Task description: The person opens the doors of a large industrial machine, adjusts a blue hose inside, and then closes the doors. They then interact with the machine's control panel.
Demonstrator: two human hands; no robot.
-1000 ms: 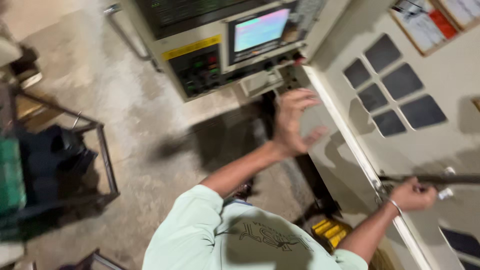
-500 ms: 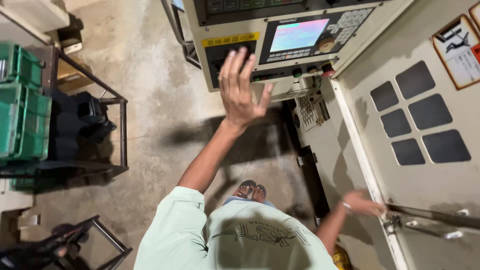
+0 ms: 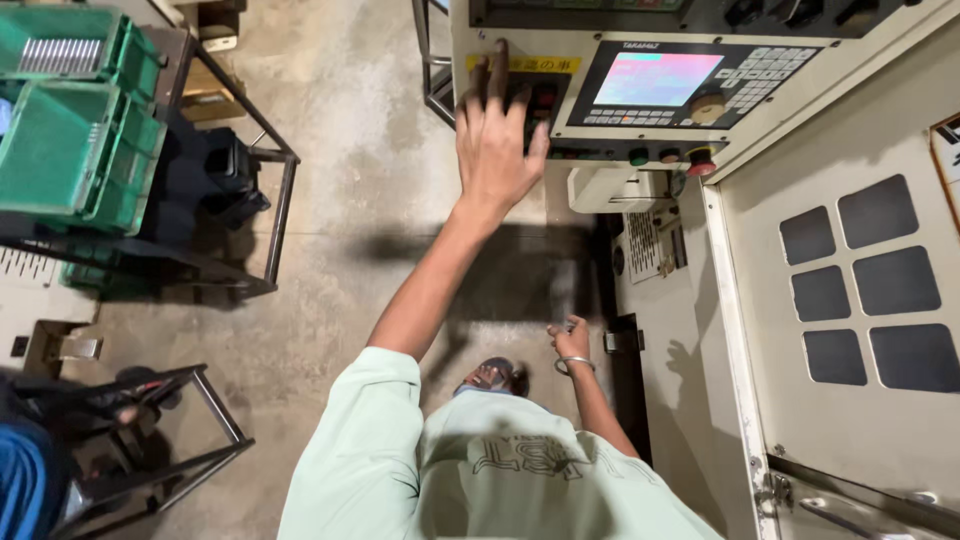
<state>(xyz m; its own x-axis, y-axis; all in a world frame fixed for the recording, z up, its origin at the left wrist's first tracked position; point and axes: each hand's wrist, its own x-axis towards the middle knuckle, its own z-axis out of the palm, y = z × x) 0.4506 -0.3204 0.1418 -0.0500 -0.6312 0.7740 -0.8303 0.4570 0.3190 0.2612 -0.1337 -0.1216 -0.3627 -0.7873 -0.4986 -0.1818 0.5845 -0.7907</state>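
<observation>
1. Left hand (image 3: pixel 495 140) raised at full arm's length to the machine's control panel (image 3: pixel 640 120); spread wide, holding nothing; fingertips laid on the dark button cluster (image 3: pixel 542 100) at the panel's left end, just under the yellow label strip (image 3: pixel 555 64).
2. Right hand (image 3: pixel 570 338) hanging low beside the machine's front, well apart from the panel; loosely curled, apparently empty; metal bracelet (image 3: pixel 572 364) on the wrist.
3. Judged from the pose: reach to the panel made, fingers in contact with the buttons; cannot tell whether any button is pressed in; nothing on show of what the machine does in answer.
4. Panel itself: pale cream box, tilted face; lit screen (image 3: pixel 655 78) glowing pink and blue at the centre; grey keypad to the right of it; green button (image 3: pixel 638 157) and red round button (image 3: pixel 701 160) in a row along the lower edge.
5. Around it: cream machine door (image 3: pixel 760 330) with four dark square windows on the right; green crates (image 3: pixel 75 130) on a black metal rack (image 3: pixel 280 190) on the left; worn concrete floor (image 3: pixel 370 120) between; sandalled foot (image 3: pixel 490 375) below the pale green shirt.
</observation>
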